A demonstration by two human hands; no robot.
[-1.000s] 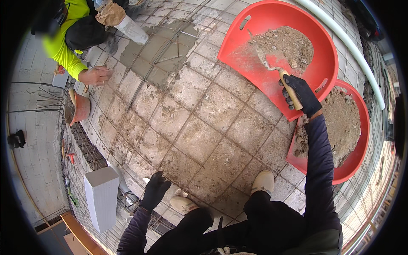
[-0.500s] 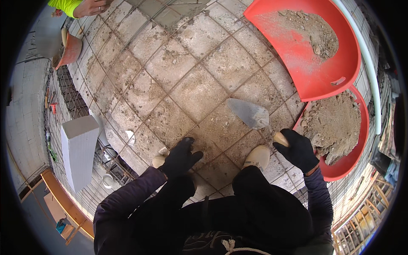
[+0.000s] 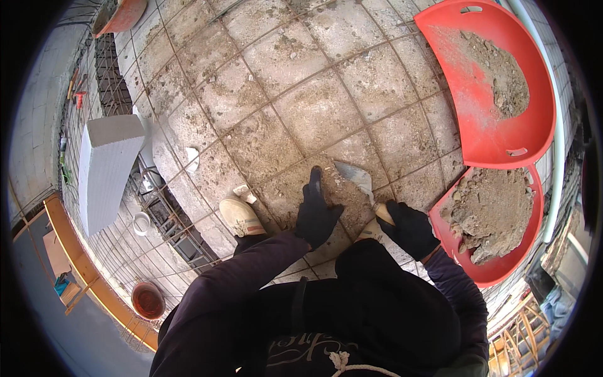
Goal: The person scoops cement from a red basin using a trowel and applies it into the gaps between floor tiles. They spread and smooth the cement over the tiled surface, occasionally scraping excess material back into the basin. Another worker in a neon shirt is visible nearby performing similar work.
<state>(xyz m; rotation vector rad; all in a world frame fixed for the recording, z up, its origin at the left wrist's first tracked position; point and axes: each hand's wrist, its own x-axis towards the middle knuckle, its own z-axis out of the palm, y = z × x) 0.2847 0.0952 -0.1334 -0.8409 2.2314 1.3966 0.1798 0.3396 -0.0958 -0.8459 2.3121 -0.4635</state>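
A black glove covers my left hand (image 3: 318, 213), which is held out low over the dusty slab (image 3: 320, 110) with one finger pointing forward and the thumb apart. It holds nothing. My right hand (image 3: 408, 229), gloved too, is wrapped round the wooden handle of a trowel (image 3: 355, 176). The trowel's grey blade lies low at the slab, just right of my left fingertips, beside loose crumbs of dirt. Steel bars (image 3: 270, 100) cross in a grid above the slab. My shoe (image 3: 240, 217) stands left of my left hand.
Two red tubs (image 3: 468, 135) with rubble and sand are at the right, beside a pale hose (image 3: 558, 151). A white foam block (image 3: 107, 176) stands at the left. Nearby are a white cup (image 3: 141, 224), a brown bucket (image 3: 148, 300) and an orange tub (image 3: 119, 16).
My left hand has moved right and forward, toward the trowel. My right hand has shifted left with the trowel. The view has turned, and the other person's hand has left it.
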